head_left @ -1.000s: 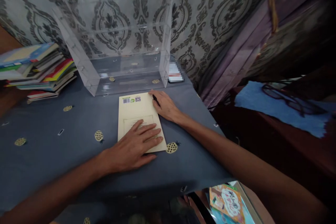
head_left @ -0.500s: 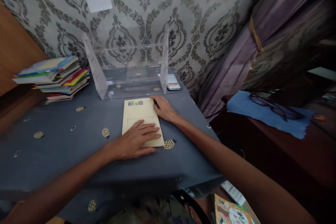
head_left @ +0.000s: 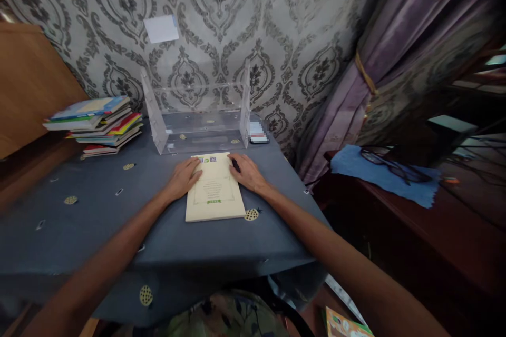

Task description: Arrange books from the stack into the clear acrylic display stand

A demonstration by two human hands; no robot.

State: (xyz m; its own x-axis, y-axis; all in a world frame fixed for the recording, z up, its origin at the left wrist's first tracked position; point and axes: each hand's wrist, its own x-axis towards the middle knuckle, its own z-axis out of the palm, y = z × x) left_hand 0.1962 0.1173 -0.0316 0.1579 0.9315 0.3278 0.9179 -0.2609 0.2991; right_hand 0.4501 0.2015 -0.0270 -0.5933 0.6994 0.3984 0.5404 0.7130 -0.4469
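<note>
I report from the head view. A cream booklet (head_left: 215, 205), back cover up, lies flat on the patterned tablecloth (head_left: 158, 242), near the front of the clear rack (head_left: 158, 129) and apart from it. Its printed codes are at the far end, partly covered on the left.

I find the left hand (head_left: 185, 178) at the far left corner, its fingers lying over the edge and onto the cover, the thumb spread apart from them. I see no clamp there. The right hand (head_left: 244, 171) is at the far right corner, its forefinger reaching the edge, the thumb bent beneath it. A small dark object (head_left: 236, 165) shows between that thumb and forefinger; I cannot tell what it is, nor whether the fingers are closed on it.

I judge the step in hand to be steadying or squaring the booklet with both hands at its far corners. In my opinion, a next move by sliding calls for even pressure from both sides; one by lifting calls for fingertips worked under an edge, since the booklet is thin and flat.

Surroundings noted: a stack of books (head_left: 105, 124) at the left, its edges uneven; a partly blurred flat item (head_left: 259, 134) just beside the rack's right side; at the far right, glasses (head_left: 395, 166) on a blue cloth (head_left: 343, 160). All are well apart from the left hand; the rack is nearest to both.
</note>
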